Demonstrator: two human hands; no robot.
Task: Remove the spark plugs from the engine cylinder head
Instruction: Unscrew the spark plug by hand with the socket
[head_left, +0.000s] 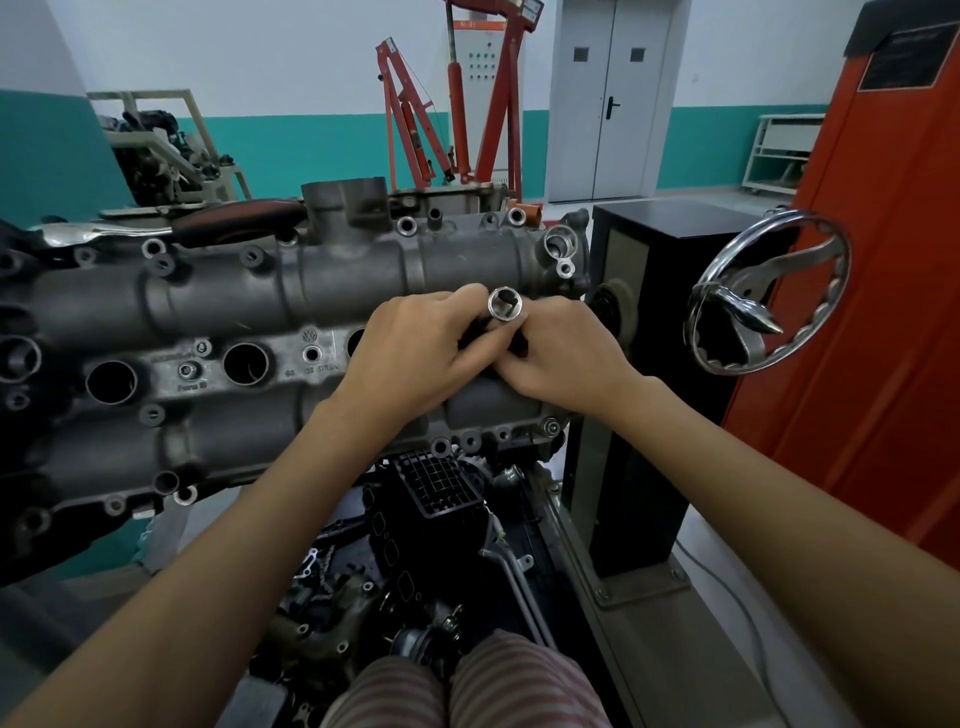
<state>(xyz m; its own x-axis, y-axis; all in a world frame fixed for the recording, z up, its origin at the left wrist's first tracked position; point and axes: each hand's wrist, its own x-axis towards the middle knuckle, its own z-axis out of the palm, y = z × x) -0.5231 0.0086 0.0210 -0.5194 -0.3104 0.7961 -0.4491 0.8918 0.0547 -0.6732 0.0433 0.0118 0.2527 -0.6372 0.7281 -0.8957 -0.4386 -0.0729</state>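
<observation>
Got both hands on the socket (507, 305) right over the cylinder head (270, 332): my left hand (415, 353) and right hand (563, 358) pinch it from either side, open end up. Plug itself I can't see; two empty holes (246, 364) sit left.

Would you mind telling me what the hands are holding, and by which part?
Both hands grip a shiny metal socket by its lower shaft, open end up.
</observation>
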